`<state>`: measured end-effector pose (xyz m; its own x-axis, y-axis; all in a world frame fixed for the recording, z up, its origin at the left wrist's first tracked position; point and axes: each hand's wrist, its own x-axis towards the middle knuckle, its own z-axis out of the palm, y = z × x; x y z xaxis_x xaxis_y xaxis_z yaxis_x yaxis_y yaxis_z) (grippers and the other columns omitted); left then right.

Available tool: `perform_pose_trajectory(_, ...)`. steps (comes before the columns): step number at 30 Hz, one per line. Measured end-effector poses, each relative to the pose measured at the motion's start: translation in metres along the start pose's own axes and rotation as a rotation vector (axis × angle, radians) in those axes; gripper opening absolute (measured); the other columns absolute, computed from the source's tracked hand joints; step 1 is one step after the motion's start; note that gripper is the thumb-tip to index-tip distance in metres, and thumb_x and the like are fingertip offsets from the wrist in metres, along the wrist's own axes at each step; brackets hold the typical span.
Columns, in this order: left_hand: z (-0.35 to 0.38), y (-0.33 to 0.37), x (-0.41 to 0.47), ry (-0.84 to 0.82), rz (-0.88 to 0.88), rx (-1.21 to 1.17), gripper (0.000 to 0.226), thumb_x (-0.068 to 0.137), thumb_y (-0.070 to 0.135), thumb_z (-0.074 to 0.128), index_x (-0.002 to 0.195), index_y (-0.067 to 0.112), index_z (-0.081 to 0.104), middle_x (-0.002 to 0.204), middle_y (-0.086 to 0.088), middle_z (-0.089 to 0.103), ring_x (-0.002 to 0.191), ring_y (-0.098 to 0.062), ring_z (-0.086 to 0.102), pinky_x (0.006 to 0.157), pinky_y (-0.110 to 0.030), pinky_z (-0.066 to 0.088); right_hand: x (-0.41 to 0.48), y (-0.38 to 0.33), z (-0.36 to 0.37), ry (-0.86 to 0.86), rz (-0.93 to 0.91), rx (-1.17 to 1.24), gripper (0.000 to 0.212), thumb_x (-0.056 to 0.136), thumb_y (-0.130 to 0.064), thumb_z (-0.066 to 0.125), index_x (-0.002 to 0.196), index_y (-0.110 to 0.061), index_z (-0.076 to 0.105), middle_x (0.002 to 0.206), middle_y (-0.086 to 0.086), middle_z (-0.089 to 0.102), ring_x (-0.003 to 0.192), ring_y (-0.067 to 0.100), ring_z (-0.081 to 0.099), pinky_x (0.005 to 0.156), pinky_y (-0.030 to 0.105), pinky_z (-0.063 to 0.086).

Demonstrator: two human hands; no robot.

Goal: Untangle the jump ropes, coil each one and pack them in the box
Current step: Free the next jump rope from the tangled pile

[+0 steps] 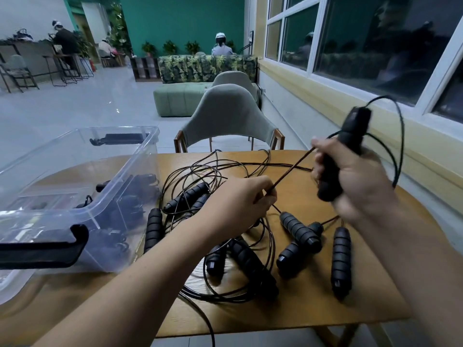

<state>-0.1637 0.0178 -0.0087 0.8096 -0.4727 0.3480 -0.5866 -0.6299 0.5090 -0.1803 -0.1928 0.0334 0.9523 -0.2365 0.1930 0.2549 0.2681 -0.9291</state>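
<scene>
over the table (325, 311), the right grip (355, 179) is holding a black foam handle (344, 146) upright, fingers curled round it. the left grip (240, 199) is pinching a thin cord (290, 170) lower down, so the cord is running taut between the two. a loop of cord is arcing out behind the right grip on the window (375, 46) side.

by my read this is the coiling step for one rope, with plenty more waiting. to do it well, the left grip should be feeding the cord through a light pinch and letting even loops gather at the handle. it should also be checking that the trailing end is lifting free of the pile, not dragging a neighbour along. any snag wants easing out, not yanking.

the rest of the jump ropes (253, 266) are lying in a tangle on the table just beside the box. they are showing dark ribbed foam handles, some crossing each other, with thin glossy cords looping over and under them. one strand is hanging off the near edge. those cords are looking springy, likely to pop out of a loose coil.

the clear plastic box (147, 156) is sitting on the left of the table, open at the top, with a black latch (45, 249) at its near end. dark bundled ropes (125, 209) are already showing through its wall.
</scene>
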Motion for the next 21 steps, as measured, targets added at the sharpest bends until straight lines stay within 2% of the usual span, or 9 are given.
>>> perform_pose_trajectory(4,-0.007,-0.011,0.002,0.007,-0.044,0.008,0.009,0.105,0.029,0.063,0.099,0.026,0.069,0.075,0.009,0.072,0.067,-0.002,0.067,0.065,-0.028,0.056,0.021,-0.028,-0.030,0.128,0.002,0.186,0.016,0.094,-0.019,0.078,0.087,-0.019,0.063,0.067,-0.008,0.058,0.053,0.007,0.050,0.054,0.022,0.044)
perform_pose_trajectory(7,-0.014,-0.017,0.004,0.036,-0.079,-0.019,0.021,0.108,0.032,0.059,0.093,0.023,0.071,0.074,0.007,0.072,0.063,0.001,0.064,0.054,-0.013,0.041,0.027,-0.034,-0.049,0.187,0.021,0.222,0.019,0.096,-0.022,0.075,0.084,-0.023,0.062,0.066,-0.011,0.057,0.054,0.004,0.049,0.056,0.019,0.043)
perform_pose_trajectory(12,-0.022,-0.017,0.007,0.118,-0.081,-0.058,0.028,0.110,0.036,0.052,0.096,0.028,0.075,0.069,0.010,0.071,0.068,-0.002,0.065,0.058,-0.013,0.041,0.024,-0.016,-0.058,0.226,0.106,0.187,0.014,0.093,-0.027,0.081,0.090,-0.022,0.067,0.067,-0.010,0.059,0.054,0.005,0.053,0.055,0.020,0.045)
perform_pose_trajectory(16,-0.022,-0.011,0.010,0.154,-0.070,-0.070,0.025,0.110,0.034,0.053,0.098,0.029,0.075,0.068,0.009,0.070,0.069,-0.004,0.065,0.062,-0.019,0.046,0.016,0.004,-0.044,0.116,0.176,0.112,0.021,0.090,-0.029,0.083,0.101,-0.015,0.072,0.070,-0.006,0.061,0.056,0.007,0.054,0.054,0.021,0.046)
perform_pose_trajectory(21,-0.015,-0.002,0.010,0.140,-0.052,-0.062,0.024,0.109,0.032,0.055,0.099,0.026,0.075,0.067,0.008,0.069,0.067,-0.003,0.064,0.059,-0.016,0.043,-0.007,0.029,-0.013,-0.042,0.209,-0.030,0.035,0.088,-0.028,0.084,0.112,-0.006,0.073,0.074,-0.001,0.064,0.060,0.012,0.054,0.059,0.025,0.048)
